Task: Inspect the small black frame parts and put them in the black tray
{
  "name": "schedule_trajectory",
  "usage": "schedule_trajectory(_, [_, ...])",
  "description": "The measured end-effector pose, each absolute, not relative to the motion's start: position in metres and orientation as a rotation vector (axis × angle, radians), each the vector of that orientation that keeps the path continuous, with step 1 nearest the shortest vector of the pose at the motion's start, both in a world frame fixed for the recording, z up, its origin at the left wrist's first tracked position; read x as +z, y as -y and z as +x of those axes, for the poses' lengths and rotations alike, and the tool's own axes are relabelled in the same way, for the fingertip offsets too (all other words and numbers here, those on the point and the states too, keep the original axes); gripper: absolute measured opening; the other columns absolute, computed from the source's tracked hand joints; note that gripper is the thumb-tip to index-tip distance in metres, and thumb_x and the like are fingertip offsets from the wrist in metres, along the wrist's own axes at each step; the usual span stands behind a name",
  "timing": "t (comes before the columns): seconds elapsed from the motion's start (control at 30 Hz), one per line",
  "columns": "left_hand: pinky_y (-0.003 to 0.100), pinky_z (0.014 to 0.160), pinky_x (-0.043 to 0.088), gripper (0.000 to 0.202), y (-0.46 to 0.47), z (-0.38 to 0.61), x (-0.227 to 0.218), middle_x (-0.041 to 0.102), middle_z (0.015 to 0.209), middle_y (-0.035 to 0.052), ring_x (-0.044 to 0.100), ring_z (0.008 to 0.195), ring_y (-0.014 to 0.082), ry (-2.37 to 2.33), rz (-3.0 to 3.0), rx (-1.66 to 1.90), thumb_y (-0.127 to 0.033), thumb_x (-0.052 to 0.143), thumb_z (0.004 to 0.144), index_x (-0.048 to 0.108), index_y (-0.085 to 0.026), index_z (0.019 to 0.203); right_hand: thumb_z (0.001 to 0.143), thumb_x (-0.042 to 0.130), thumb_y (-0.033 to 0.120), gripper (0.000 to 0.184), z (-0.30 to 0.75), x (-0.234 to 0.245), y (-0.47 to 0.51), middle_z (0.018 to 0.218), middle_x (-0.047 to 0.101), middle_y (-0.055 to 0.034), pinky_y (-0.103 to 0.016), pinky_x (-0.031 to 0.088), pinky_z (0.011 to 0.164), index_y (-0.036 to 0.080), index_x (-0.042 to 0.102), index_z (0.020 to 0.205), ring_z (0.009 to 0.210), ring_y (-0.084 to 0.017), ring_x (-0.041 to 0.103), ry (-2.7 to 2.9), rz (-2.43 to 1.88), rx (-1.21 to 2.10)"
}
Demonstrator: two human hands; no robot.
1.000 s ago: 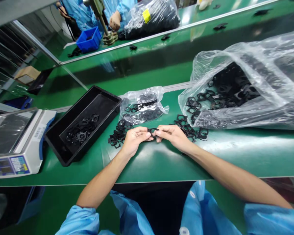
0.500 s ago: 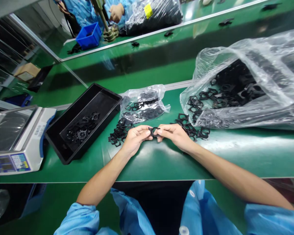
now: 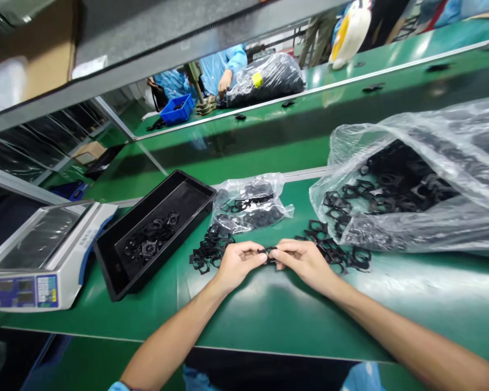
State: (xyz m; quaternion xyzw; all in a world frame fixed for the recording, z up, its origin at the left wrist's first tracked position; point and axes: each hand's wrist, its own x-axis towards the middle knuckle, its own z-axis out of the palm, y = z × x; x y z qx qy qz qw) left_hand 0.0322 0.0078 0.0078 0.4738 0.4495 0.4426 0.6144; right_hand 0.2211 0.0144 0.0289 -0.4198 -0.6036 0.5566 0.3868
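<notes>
Between my fingertips, above the green table, is a small black plastic part (image 3: 270,253). My left hand (image 3: 239,264) pinches its left end, and my right hand (image 3: 303,262) pinches the other end. The fingers cover much of the part. Just beyond my left hand lies a loose heap of similar black parts (image 3: 208,251), in front of a small clear bag (image 3: 250,217) with more of them. Behind my right hand another loose heap (image 3: 356,258) lies at the mouth of a large clear bag (image 3: 375,228) full of black parts.
A black tray (image 3: 106,255) holding several parts stands at the left, beside a digital scale (image 3: 44,271). Past the dividing rail, a few black pieces (image 3: 374,87) lie on the green surface. A co-worker's hand (image 3: 225,82) is near a wrapped bag and a blue bin (image 3: 177,115).
The camera view has tilted upward, so everything sits lower in the picture and the overhead shelf shows. Both hands keep hold of the black part, its angle slightly changed.
</notes>
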Motion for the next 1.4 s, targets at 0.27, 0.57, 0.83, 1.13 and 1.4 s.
schedule_trajectory(0.27, [0.026,0.07,0.051,0.037,-0.004,0.033,0.001,0.069,0.073,0.0016,0.062,0.067,0.0127,-0.903,0.994,1.017,-0.043,0.089,0.067,0.069,-0.015,0.079,0.075,0.078,0.057,0.043,0.219,0.024,-0.014,0.059,0.063,-0.0002,-0.025,0.044,0.056,0.017,0.071,0.063,0.055,-0.012,0.055,1.435,-0.983,1.526])
schedule_trajectory(0.57, [0.025,0.064,0.051,0.038,-0.018,0.032,0.013,0.067,0.075,0.003,0.062,0.064,0.0121,-0.732,0.878,0.891,-0.041,0.089,0.068,0.069,-0.011,0.079,0.075,0.076,0.06,0.046,0.218,0.027,-0.013,0.063,0.067,-0.0016,-0.025,0.046,0.06,0.016,0.07,0.064,0.057,-0.011,0.054,1.438,-0.958,1.557])
schedule_trajectory(0.83, [0.028,0.071,0.053,0.04,-0.016,0.022,0.003,0.072,0.074,0.0035,0.066,0.065,0.0138,-0.846,0.989,0.927,-0.04,0.093,0.06,0.073,-0.011,0.078,0.081,0.07,0.06,0.048,0.218,0.024,-0.016,0.062,0.061,-0.001,-0.026,0.044,0.06,0.017,0.067,0.061,0.059,-0.012,0.054,1.609,-1.031,1.478])
schedule_trajectory(1.13, [0.028,0.07,0.054,0.047,-0.015,0.018,0.007,0.068,0.071,0.0041,0.068,0.067,0.0154,-0.579,0.891,0.76,-0.046,0.094,0.06,0.068,-0.011,0.076,0.083,0.07,0.061,0.047,0.217,0.033,-0.009,0.074,0.067,-0.0043,-0.027,0.048,0.065,0.015,0.073,0.07,0.066,-0.014,0.058,1.641,-0.919,1.65])
schedule_trajectory(1.4, [0.026,0.064,0.055,0.044,-0.011,0.03,0.002,0.072,0.07,0.0038,0.067,0.062,0.0139,-0.913,0.973,1.025,-0.046,0.091,0.064,0.072,-0.012,0.082,0.093,0.06,0.052,0.043,0.221,0.021,-0.011,0.068,0.061,-0.0028,-0.027,0.045,0.061,0.017,0.07,0.069,0.065,-0.015,0.058,1.756,-1.081,1.271])
